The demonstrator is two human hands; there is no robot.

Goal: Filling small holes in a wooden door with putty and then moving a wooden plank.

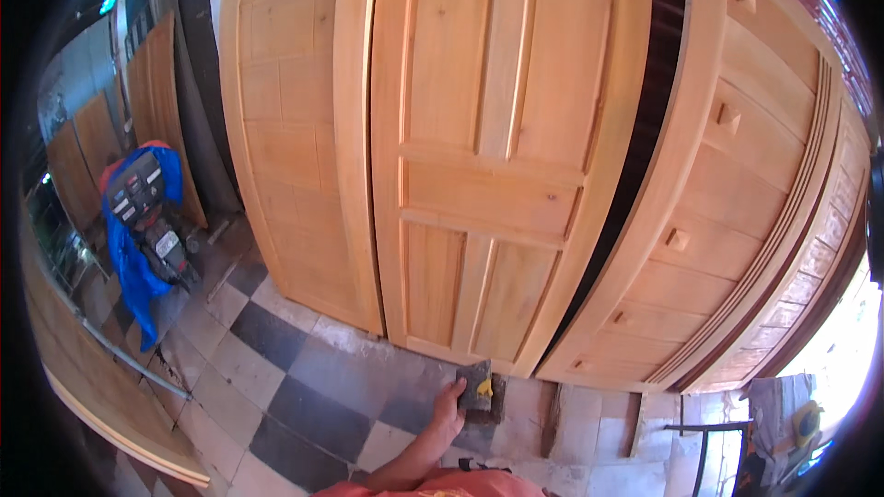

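My left hand (pixel 449 408) grips a small, dark, flat square board (pixel 473 377) with a yellow lump (pixel 484 388) on it, held low at the bottom centre of the view. Beyond it a pale wooden panelled door (pixel 493 184) stands upright, with another door (pixel 295 138) to its left. At the right, a door with square raised blocks (pixel 700 184) leans beside further carved panels (pixel 820 248). My right hand is not in view.
A motorbike (pixel 157 230) under a blue cover stands at the left, near leaning boards (pixel 147 83). A long panel (pixel 110 396) edges the lower left. A cluttered stand (pixel 772 414) is at the lower right. The floor has checkered tiles (pixel 311 433).
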